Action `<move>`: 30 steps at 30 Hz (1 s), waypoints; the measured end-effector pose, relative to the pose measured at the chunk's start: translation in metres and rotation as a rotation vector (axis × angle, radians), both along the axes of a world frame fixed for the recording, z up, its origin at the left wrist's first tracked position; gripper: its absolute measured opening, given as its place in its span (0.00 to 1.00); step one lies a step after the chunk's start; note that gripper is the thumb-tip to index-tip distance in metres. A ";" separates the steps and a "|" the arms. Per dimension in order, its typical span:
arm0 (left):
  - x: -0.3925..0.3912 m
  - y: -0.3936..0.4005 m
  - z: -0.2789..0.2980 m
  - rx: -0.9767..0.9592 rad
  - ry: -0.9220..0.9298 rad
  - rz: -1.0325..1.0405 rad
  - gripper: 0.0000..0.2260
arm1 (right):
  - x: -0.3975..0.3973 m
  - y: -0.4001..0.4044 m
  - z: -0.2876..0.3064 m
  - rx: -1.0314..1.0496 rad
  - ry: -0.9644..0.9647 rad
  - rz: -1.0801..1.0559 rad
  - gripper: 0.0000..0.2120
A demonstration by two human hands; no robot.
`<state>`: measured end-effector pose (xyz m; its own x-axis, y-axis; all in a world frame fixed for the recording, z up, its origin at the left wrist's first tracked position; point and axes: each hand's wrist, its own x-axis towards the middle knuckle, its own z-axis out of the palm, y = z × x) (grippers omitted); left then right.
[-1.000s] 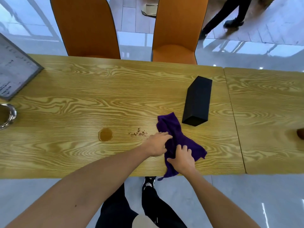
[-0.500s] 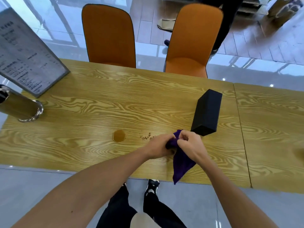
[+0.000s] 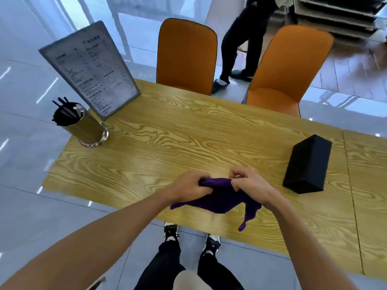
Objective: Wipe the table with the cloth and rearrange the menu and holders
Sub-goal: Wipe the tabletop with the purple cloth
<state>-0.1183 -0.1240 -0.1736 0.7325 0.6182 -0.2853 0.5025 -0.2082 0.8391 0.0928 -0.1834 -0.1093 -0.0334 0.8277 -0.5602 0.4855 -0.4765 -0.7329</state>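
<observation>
Head view: the left hand (image 3: 189,188) and right hand (image 3: 248,185) each pinch the top edge of the purple cloth (image 3: 219,198), which hangs limp above the table (image 3: 167,143). Soft and light, it is best gripped bunched. The black box (image 3: 306,164) lies right of the hands; the menu (image 3: 90,70) and metal cup (image 3: 83,126) stand far left.

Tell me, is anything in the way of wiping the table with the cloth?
Nothing visible. Both hands, left and right, hold the cloth over bare table. The box, cup and menu sit near the ends.
</observation>
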 end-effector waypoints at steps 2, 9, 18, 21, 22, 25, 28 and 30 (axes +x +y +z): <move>-0.026 0.000 -0.017 0.146 0.159 0.014 0.05 | -0.020 -0.008 -0.033 0.014 -0.081 0.008 0.04; -0.078 -0.044 -0.096 0.301 0.570 -0.083 0.21 | -0.082 -0.075 -0.150 0.017 -0.463 0.242 0.12; -0.092 -0.087 -0.132 0.398 0.696 0.034 0.28 | -0.109 -0.119 -0.202 0.039 -0.725 0.223 0.31; -0.089 -0.084 -0.142 0.393 0.720 0.049 0.30 | -0.116 -0.107 -0.209 0.067 -0.751 0.204 0.29; -0.089 -0.081 -0.144 0.384 0.721 0.060 0.32 | -0.117 -0.103 -0.211 0.077 -0.756 0.209 0.30; -0.089 -0.067 -0.151 0.384 0.699 0.074 0.33 | -0.117 -0.089 -0.215 0.110 -0.758 0.234 0.30; -0.090 -0.048 -0.154 0.398 0.679 0.068 0.33 | -0.117 -0.071 -0.218 0.143 -0.736 0.240 0.31; -0.091 -0.034 -0.156 0.401 0.660 0.052 0.33 | -0.116 -0.056 -0.219 0.162 -0.725 0.243 0.33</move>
